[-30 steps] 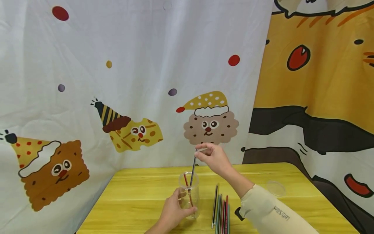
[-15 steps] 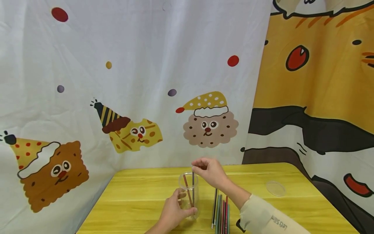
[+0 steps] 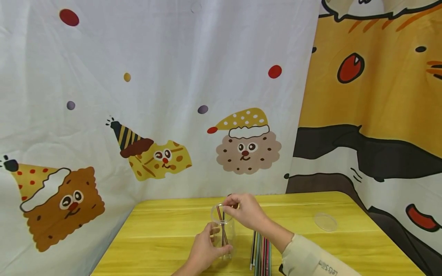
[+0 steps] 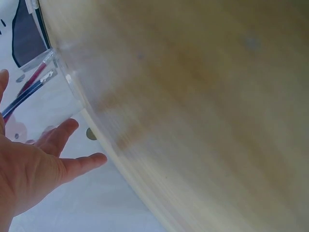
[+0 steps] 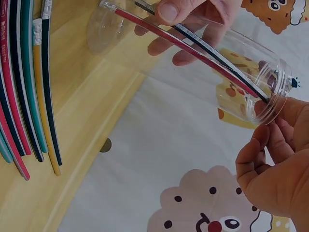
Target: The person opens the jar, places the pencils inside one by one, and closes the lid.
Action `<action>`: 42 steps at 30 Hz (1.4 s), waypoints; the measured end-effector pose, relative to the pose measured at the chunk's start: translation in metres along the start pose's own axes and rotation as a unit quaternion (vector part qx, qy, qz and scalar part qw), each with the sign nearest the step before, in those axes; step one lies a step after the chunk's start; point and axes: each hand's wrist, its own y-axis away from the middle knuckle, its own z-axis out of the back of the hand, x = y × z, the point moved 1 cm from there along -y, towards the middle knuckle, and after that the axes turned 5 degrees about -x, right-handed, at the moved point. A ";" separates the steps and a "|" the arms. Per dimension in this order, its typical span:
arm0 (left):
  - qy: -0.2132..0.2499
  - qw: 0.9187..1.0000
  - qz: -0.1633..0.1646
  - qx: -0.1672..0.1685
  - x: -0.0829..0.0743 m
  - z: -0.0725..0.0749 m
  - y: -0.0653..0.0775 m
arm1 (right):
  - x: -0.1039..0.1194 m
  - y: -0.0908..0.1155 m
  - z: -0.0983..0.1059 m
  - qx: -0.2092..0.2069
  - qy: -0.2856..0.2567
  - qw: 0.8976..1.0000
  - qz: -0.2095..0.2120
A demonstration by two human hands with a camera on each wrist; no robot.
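A clear plastic jar [image 3: 230,234] stands upright on the yellow table. My left hand [image 3: 203,247] holds it low down, thumb in front and fingers round the left side. Inside lean a red pencil [image 5: 178,41] and a dark pencil [image 5: 217,58], crossing each other in the head view, with metal-ferruled ends low in the jar. At the open mouth, my right hand [image 3: 246,211] pinches the upper end of the dark pencil, fingertips right at the rim. In the left wrist view, the left hand [image 4: 38,164] spreads thumb and fingers beside the jar.
Several loose pencils [image 3: 261,255] in mixed colours lie side by side right of the jar, partly under the right forearm. A clear round lid [image 3: 325,222] lies farther right on the table [image 3: 165,234]. A cartoon-printed curtain [image 3: 165,76] hangs behind the table's far edge.
My right hand has come down from high above the jar to its rim, lowering the dark pencil inside. The pencil's top has shifted left, towards the red one. My left hand keeps its place.
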 end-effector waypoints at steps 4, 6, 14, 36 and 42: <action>-0.007 1.000 -0.006 -0.002 0.000 0.000 0.000 | 0.003 0.001 0.000 0.008 0.040 0.999 0.025; -0.010 1.000 -0.008 -0.003 0.001 0.000 0.000 | 0.004 0.002 -0.001 0.009 0.061 0.997 0.039; -0.006 1.000 0.002 0.004 0.001 0.001 -0.002 | 0.006 0.003 -0.003 0.013 0.082 0.996 0.036; -0.014 1.000 0.006 -0.011 -0.004 -0.001 0.001 | -0.062 0.029 0.059 -0.021 0.008 0.996 -0.087; -0.009 1.000 0.010 -0.012 -0.004 -0.001 0.001 | -0.114 0.065 0.072 0.036 0.019 0.983 -0.178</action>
